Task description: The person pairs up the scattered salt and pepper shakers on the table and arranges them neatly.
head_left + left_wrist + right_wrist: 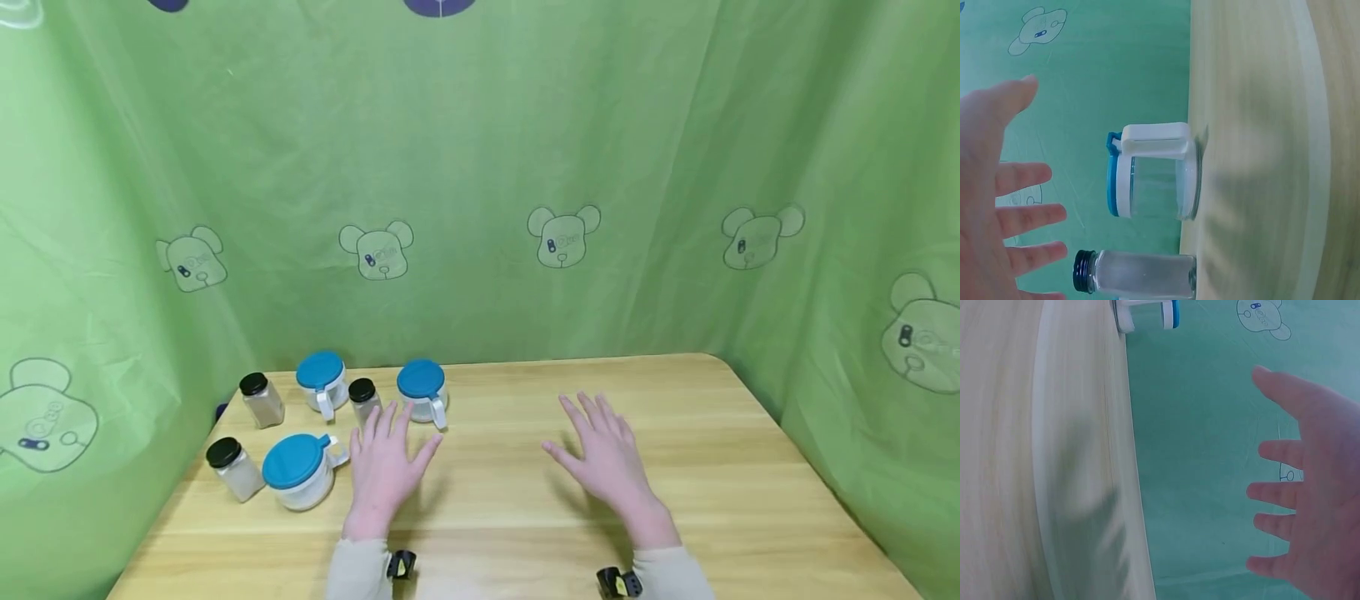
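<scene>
My left hand (384,475) hovers over the table with its fingers spread and nothing in it. Just beyond its fingertips stand a black-capped glass jar (365,402), partly hidden by the fingers, and a blue-lidded jar with a white handle (422,392). To its left is another blue-lidded handled jar (298,472). In the left wrist view, the handled jar (1157,175) and the black-capped jar (1144,274) stand apart from the fingers. My right hand (606,458) is also held above the wood, fingers spread, holding nothing.
Farther left are two more black-capped jars (264,404) (238,472) and a third blue-lidded jar (321,385) at the back. The wooden table (720,467) has a rounded far corner. A green curtain (480,292) with bear-head prints surrounds its back and sides.
</scene>
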Demonstrator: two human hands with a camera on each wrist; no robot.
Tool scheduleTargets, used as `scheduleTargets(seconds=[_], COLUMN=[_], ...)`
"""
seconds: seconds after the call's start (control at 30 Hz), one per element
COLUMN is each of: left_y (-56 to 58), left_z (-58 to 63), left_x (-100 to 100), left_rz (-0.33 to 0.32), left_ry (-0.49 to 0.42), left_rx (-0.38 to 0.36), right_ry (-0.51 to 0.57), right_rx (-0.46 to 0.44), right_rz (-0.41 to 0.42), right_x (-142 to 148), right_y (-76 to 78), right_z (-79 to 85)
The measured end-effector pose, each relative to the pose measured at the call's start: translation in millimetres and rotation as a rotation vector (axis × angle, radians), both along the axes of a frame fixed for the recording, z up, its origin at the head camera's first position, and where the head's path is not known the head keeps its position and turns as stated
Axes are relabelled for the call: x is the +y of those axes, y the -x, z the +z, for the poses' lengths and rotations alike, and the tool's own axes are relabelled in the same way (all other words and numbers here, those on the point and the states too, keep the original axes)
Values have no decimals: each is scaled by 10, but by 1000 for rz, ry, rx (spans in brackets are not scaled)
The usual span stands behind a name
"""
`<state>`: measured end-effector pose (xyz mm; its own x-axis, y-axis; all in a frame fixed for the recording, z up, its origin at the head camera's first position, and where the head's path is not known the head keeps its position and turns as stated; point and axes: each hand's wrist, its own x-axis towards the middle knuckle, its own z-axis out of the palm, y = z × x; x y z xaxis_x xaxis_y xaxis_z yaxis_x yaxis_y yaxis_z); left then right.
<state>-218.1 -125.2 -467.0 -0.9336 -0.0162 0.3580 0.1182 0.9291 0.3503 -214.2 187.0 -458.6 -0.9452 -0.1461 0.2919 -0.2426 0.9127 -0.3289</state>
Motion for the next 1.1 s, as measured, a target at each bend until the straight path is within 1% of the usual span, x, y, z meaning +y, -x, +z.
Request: scheduleTargets(seconds=[0.1,0.3,0.33,0.4,0.5,0.6,0.8,1.0,1.1], left_y=[-10,-28,-19,3,48,103,208,310,355], left_z=[19,30,35,64,119,168,215,253,267], left_x=[-25,-83,-93,-108,-138,-194,-318,-429,-480], left_rz=[7,6,5,1,-9,-8,-2,7,8], left_ry=[-29,-94,-98,-96,-95,-96,-88,-96,-118], left_rx=[79,295,324,359,386,413,451,450,424], right_ry=[7,57,67,93,123,152,184,197,223], right_rx=[39,115,130,163,212,241,225,248,263], right_rz=[9,41,46,57,71,93,130,163,179], right_x=[-30,-123,-136,-164,-215,-294,-470,-632,-730], right_y=[1,0,7,28,73,138,245,363,418], right_z=[9,-25,-27,-22,-3,25,43,53,79])
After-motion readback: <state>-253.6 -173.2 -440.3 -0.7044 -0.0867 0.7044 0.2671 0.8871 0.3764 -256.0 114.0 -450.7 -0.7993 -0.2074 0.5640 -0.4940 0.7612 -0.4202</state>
